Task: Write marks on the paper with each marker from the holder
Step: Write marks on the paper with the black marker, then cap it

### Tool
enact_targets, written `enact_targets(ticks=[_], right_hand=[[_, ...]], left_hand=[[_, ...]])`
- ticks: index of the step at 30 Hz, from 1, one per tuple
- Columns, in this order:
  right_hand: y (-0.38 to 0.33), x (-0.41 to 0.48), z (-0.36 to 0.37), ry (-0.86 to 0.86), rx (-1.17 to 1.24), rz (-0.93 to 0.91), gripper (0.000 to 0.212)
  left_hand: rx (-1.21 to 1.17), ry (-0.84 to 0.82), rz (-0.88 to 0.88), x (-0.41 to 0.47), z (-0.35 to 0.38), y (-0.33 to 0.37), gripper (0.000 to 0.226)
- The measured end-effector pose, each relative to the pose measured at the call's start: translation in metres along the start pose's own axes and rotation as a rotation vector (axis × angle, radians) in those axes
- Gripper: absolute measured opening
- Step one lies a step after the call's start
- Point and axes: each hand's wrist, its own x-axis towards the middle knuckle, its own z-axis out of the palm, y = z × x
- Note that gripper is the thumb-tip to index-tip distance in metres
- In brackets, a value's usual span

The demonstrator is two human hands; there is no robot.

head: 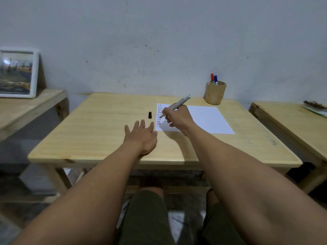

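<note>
A white paper (207, 119) lies on the wooden table (99, 138), with columns of red, blue and dark dashes along its left edge. My right hand (178, 117) grips an uncapped white marker (178, 103), tip down on the paper among the dashes. Its black cap (150, 115) stands on the table just left of the paper. My left hand (141, 135) rests flat, fingers spread, beside the paper's lower left corner. A wooden holder (215, 93) at the back right contains a red marker (212, 77) and a blue marker (215, 79).
A second wooden table (26, 106) on the left carries a framed picture (17, 73) leaning on the wall. A third table (290, 121) on the right holds a flat object (315, 107) at its far edge. My knees show below the table.
</note>
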Motion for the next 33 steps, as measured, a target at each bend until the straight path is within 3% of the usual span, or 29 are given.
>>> enact_targets(ticks=[3, 33], right_hand=[[0.015, 0.0, 0.005, 0.036, -0.033, 0.019, 0.033], [0.024, -0.002, 0.009, 0.022, -0.185, -0.019, 0.022]], left_hand=[[0.01, -0.004, 0.005, -0.003, 0.001, -0.001, 0.059], [0.055, 0.0, 0.019, -0.006, 0.002, -0.003, 0.061]])
